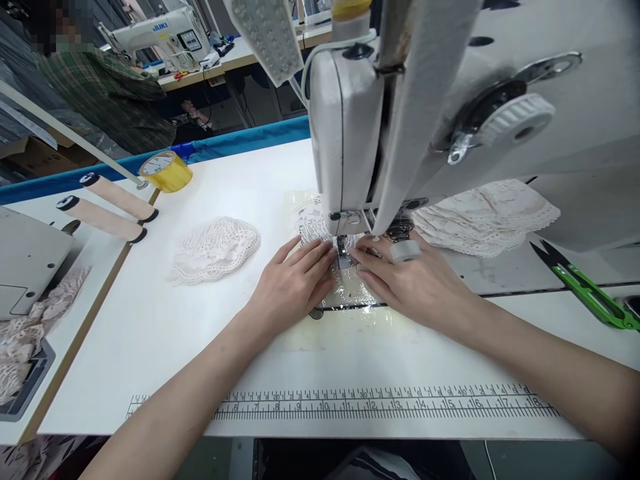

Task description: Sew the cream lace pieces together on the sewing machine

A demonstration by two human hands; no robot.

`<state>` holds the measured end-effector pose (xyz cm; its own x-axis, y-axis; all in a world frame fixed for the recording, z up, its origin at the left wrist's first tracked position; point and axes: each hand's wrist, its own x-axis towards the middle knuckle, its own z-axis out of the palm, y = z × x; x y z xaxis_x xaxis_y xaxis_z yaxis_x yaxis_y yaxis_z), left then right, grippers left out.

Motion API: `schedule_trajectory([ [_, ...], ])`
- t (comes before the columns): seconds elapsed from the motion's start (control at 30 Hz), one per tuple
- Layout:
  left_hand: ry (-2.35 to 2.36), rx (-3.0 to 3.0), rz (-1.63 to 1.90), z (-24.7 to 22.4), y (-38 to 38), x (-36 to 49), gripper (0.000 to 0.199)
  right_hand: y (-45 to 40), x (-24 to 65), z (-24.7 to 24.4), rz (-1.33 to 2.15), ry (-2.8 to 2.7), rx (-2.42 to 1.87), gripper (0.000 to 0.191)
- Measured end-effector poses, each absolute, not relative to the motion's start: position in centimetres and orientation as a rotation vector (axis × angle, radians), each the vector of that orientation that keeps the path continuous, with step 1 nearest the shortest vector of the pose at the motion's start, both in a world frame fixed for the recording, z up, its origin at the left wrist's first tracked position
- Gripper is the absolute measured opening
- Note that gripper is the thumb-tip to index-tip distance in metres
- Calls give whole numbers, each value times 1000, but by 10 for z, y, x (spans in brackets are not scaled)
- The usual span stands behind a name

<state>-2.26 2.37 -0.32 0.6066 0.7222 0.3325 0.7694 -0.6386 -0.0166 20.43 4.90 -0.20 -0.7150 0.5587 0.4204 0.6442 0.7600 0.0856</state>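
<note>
Seemingly stitching the lace piece [309, 219], at and beyond the presser foot [343, 247]. Resting left hand [293, 283] just left of the foot, fingers close together; right hand [417, 280] just right, fingers slightly parted, cannot tell if pinching. Probably calls next for flat, even guiding.

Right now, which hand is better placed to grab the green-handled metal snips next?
Probably the right hand: it's nearer the snips; the left hand is across the silver metal presser foot.
</note>
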Motion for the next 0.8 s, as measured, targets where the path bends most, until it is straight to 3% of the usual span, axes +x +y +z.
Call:
schedule_trajectory([
  [0.8, -1373, -2571, -360, 1, 22, -21, 45, 52, 209, 4, -312, -2578, -966, 28],
])
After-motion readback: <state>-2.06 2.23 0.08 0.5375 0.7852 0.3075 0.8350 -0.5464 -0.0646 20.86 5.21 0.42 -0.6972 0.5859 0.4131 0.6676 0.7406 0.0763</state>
